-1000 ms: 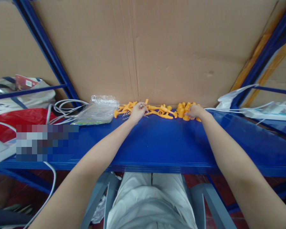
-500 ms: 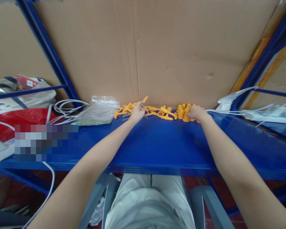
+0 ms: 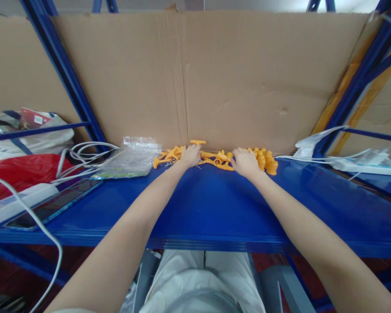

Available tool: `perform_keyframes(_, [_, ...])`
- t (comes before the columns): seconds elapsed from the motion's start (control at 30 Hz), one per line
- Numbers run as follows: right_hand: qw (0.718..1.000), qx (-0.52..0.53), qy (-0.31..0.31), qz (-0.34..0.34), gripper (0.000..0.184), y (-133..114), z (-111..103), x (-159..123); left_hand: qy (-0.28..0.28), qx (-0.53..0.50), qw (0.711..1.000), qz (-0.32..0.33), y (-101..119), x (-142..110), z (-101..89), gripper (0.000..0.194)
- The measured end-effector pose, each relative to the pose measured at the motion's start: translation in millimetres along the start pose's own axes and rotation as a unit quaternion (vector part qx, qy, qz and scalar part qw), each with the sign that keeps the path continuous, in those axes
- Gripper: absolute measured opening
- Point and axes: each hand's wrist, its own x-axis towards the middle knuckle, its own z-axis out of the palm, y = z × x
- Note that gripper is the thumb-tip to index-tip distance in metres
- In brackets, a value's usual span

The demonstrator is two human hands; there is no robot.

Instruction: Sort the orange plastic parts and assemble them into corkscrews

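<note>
At the back of the blue shelf, my left hand (image 3: 191,155) is closed around an orange T-handled corkscrew (image 3: 198,142), its crossbar showing above the fingers. Orange corkscrew parts with metal spirals (image 3: 171,154) lie just left of that hand. Between my hands are orange winged pieces (image 3: 220,160). My right hand (image 3: 246,161) rests at their right end, its fingers somewhat apart and partly covering orange parts; I see nothing held in it. Several orange cup-like pieces (image 3: 266,161) stand grouped on its right.
A tall cardboard sheet (image 3: 241,78) backs the blue shelf (image 3: 215,204). Leftward lie a clear plastic bag (image 3: 133,158), white cables (image 3: 84,152), a phone (image 3: 57,202) and a red bag (image 3: 26,174). A white power strip (image 3: 368,163) is at the right.
My right hand has moved left, off the cup-like pieces to the winged pieces. My left hand stays in place, and the corkscrew handle has turned from slanted to level. The view has tilted up slightly.
</note>
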Motion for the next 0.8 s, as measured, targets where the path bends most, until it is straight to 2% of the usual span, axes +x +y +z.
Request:
perform_keyframes(0.17, [0.999,0.019,-0.044,-0.004,0.043,-1,22,0,-0.09,0.043,0.995,-0.004,4,1,4.1,0.045])
perform_keyframes(0.37, [0.993,0.048,-0.111,-0.004,0.044,4,29,-1,-0.194,0.06,0.978,-0.043,8,12,-4.6,0.053])
perform_keyframes(0.43, [0.992,0.055,-0.118,0.0,0.044,3,29,-1,-0.197,0.062,0.977,-0.054,8,16,-6.8,0.054])
perform_keyframes(0.5, [0.991,0.059,-0.123,0.008,0.045,1,28,-2,-0.166,0.057,0.983,-0.05,9,19,-6.5,0.052])
perform_keyframes(0.57, [0.99,0.06,-0.126,0.011,0.047,-1,28,-2,-0.128,0.049,0.99,-0.028,10,22,-3.5,0.049])
perform_keyframes(0.63, [0.99,0.061,-0.125,0.01,0.048,-1,29,-1,-0.115,0.043,0.992,0.009,13,27,1.3,0.047])
perform_keyframes(0.7, [0.99,0.061,-0.126,0.007,0.049,-1,30,-1,-0.135,0.039,0.989,0.035,18,33,6.3,0.046])
perform_keyframes(0.8, [0.99,0.057,-0.127,0.001,0.049,0,32,-1,-0.177,0.037,0.983,0.029,26,44,11.0,0.04])
